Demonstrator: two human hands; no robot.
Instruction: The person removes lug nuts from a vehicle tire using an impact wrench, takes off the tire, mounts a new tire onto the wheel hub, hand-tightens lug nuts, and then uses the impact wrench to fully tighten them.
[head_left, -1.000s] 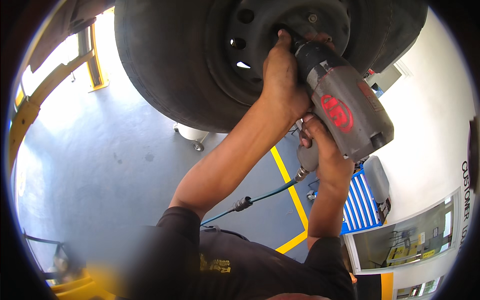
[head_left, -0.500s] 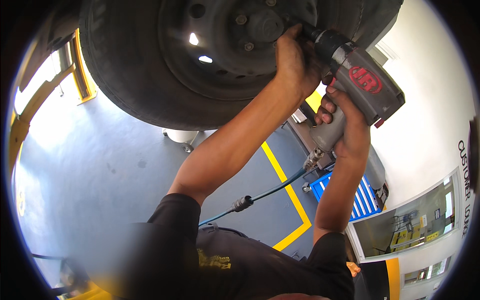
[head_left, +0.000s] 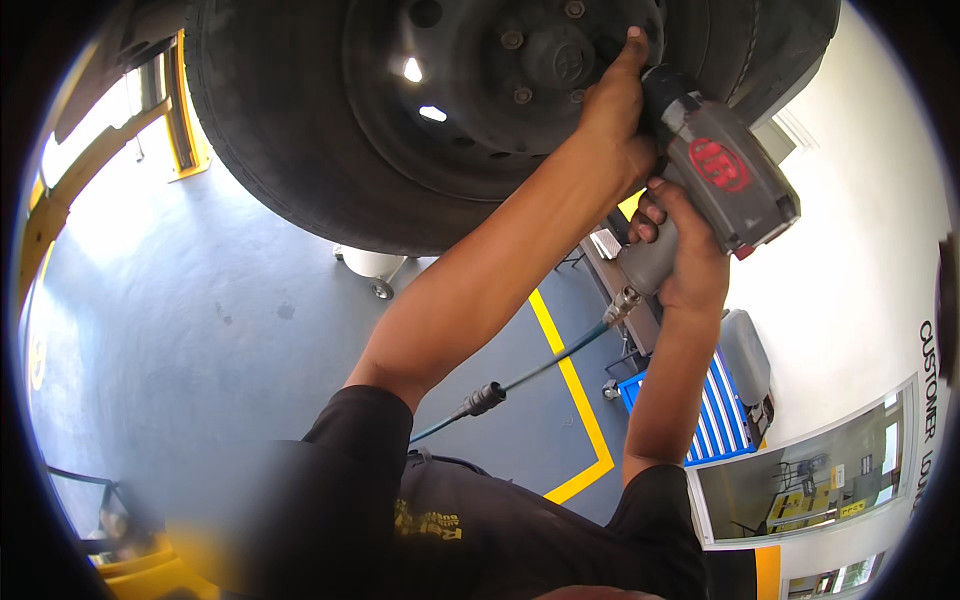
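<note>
A dark steel wheel [head_left: 470,85] with its tyre [head_left: 260,130] hangs above me, several bolts showing round its hub [head_left: 568,63]. A grey and black impact wrench [head_left: 735,180] with a red emblem points up at the wheel's right side; its tip is partly hidden. My left hand [head_left: 620,120] is closed around the wrench's nose, thumb up against the wheel. My right hand [head_left: 685,230] grips the handle. A blue air hose [head_left: 545,362] runs from the handle's base down behind my left arm.
A blue tool chest [head_left: 715,405] and a white wall [head_left: 855,250] with a window [head_left: 780,480] are on the right. A yellow lift post [head_left: 185,100] is at upper left. Below lie a grey floor with yellow lines [head_left: 570,390] and a white wheeled container [head_left: 370,265].
The wrench and both hands have moved rightward across the wheel, uncovering the hub and more bolts. My left thumb is higher now than half a second ago.
</note>
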